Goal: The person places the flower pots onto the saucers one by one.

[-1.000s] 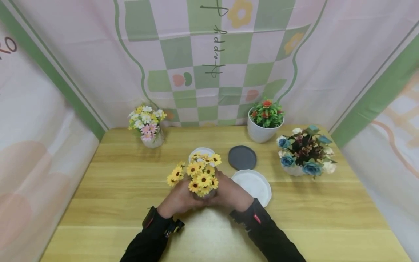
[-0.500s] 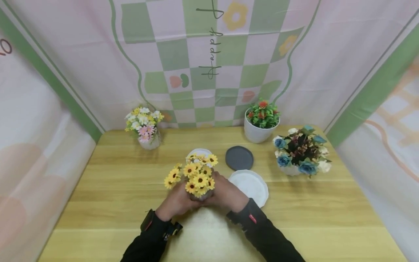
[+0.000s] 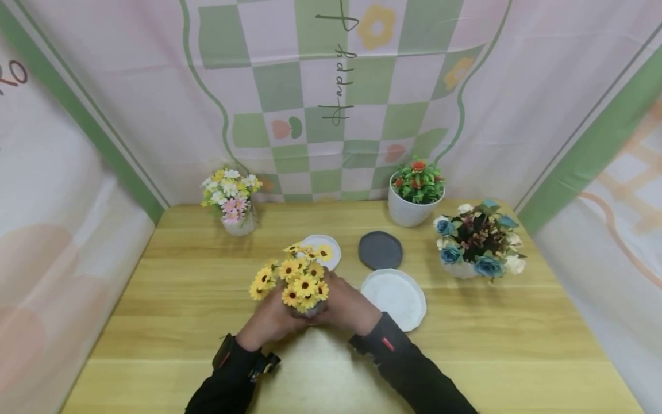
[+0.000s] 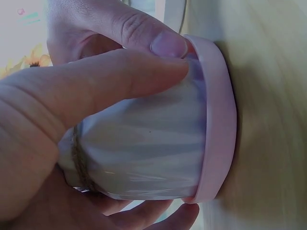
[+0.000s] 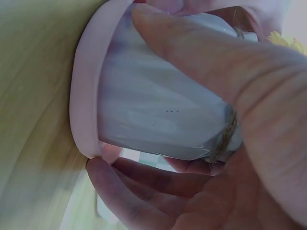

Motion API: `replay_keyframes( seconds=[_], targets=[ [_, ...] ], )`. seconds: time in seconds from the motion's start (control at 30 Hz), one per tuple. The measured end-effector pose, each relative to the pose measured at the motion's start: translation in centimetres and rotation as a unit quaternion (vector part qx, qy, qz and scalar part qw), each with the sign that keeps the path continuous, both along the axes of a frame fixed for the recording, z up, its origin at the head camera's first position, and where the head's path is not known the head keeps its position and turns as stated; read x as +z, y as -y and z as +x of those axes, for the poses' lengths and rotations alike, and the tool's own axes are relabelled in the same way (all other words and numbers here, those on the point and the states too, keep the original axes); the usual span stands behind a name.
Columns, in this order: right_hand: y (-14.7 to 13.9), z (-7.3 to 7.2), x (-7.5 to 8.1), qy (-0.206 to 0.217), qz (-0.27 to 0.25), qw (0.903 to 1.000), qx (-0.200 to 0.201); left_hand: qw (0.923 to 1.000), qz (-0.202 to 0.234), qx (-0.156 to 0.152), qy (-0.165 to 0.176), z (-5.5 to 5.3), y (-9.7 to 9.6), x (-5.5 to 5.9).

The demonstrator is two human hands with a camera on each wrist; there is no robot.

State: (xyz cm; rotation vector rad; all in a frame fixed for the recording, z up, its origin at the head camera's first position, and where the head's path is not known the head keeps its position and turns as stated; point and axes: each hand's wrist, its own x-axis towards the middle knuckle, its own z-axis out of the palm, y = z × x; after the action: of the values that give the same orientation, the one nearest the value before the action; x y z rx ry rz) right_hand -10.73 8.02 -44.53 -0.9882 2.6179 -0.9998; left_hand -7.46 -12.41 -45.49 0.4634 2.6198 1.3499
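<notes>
Both hands hold a ribbed white flowerpot (image 4: 148,139) with twine round its neck and yellow daisy-like flowers (image 3: 305,286). The pot stands in a pink saucer (image 4: 219,120) that lies at the tabletop; whether it rests fully on the wood I cannot tell. My left hand (image 3: 271,322) wraps one side of the pot, its thumb along the wall and fingers reaching down to the saucer. From the other side my right hand (image 3: 351,307) grips likewise, thumb low on the wall, fingertips touching the saucer's edge. In the head view, flowers and hands hide most of the pot.
Behind the flowers lies a small white plate (image 3: 334,254). A dark grey plate (image 3: 380,250) and larger white plate (image 3: 394,299) lie to the right. Other potted flowers: white-pink (image 3: 239,218) back left, red-green (image 3: 416,201) at the back, blue roses (image 3: 478,244) at right. A curtain (image 3: 336,86) hangs behind.
Both hands and the flowerpot have shifted slightly left across the table, so more of the small white plate shows. The other pots and plates stay in place.
</notes>
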Motion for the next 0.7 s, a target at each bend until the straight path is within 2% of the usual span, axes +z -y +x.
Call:
replay_keyframes(
  seconds=[0.27, 0.57, 0.7],
  targets=[
    [1.3, -0.3, 0.0, -0.03, 0.014, 0.9991, 0.026, 0.9998, 0.011, 0.016, 0.007, 0.1, 1.1, 0.1],
    [2.9, -0.5, 0.2, -0.001, 0.024, 0.9991, 0.036, 0.9989, 0.019, 0.032, 0.028, 0.1, 2.6, -0.1],
    [3.9, -0.8, 0.2, -0.005, 0.025, 0.9988, 0.042, 0.9984, 0.012, 0.047, 0.03, 0.1, 3.1, 0.0]
  ],
)
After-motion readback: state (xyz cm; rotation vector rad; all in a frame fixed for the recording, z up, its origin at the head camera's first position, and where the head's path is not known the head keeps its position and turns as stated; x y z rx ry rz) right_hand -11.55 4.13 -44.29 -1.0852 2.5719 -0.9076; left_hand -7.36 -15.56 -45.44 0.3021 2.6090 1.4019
